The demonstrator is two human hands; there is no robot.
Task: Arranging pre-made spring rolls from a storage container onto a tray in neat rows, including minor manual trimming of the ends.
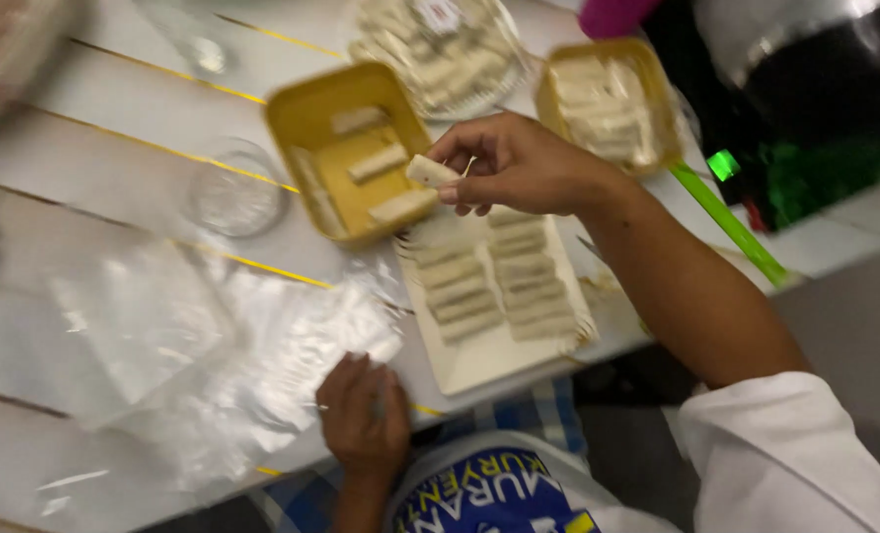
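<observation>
Two hands work over a white bench [124, 168], seen from the head camera only. The right hand [519, 163] has its grip closed around one pale rolled piece [430, 171], pinched between thumb and fingertips. This piece is in the air, just above the near corner of the yellow tray [302, 114]. Its long axis runs roughly left to right and slightly down, and the free end points left, toward the tray, where a few similar rolls lie. The right hand is clearly the nearer one to it.

Below the hand is a white rectangular plate [479, 365] with two columns of rolls, their long axes across the plate. The left hand [366, 415] rests at the near edge of the bench, fingers bent down on a clear plastic sheet [262, 365]; whether it grips the sheet I cannot tell. A second yellow tray [647, 69] full of rolls stands behind the right wrist.
</observation>
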